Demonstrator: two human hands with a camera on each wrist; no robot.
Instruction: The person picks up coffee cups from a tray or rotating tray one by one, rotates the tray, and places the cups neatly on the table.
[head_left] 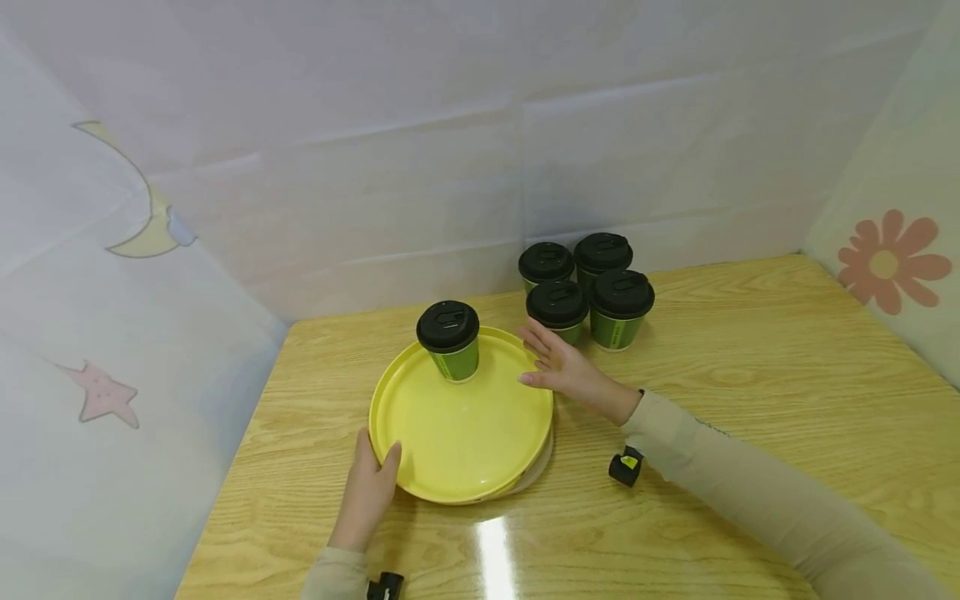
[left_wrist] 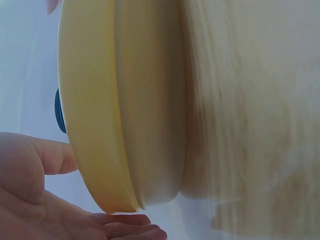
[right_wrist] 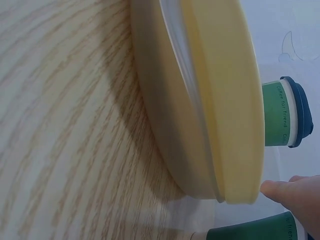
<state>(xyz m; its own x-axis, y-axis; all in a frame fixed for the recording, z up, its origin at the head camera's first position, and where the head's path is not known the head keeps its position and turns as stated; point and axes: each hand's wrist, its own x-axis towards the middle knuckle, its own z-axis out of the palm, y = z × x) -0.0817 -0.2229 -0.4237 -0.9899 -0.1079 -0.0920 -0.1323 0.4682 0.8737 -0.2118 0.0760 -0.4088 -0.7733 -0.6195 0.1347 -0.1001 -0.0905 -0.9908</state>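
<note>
A round yellow tray (head_left: pixel 465 450) sits on a paler round base (head_left: pixel 538 468) on the table. One lidded green paper coffee cup (head_left: pixel 457 360) stands upright near the tray's back rim. My left hand (head_left: pixel 369 483) holds the tray's front-left rim, the thumb over the edge and the fingers along the outer side. At the back-right rim is my right hand (head_left: pixel 568 371), fingers extended and spread, with nothing gripped. In the right wrist view its thumb (right_wrist: pixel 277 192) is at the tray's edge; whether they touch, I cannot tell.
Several more green coffee cups with black lids (head_left: pixel 621 308) stand grouped behind my right hand, near the back wall. The wooden table (head_left: pixel 720 400) extends to the right. Pale cloth walls (head_left: pixel 390 208) border it at the back and sides.
</note>
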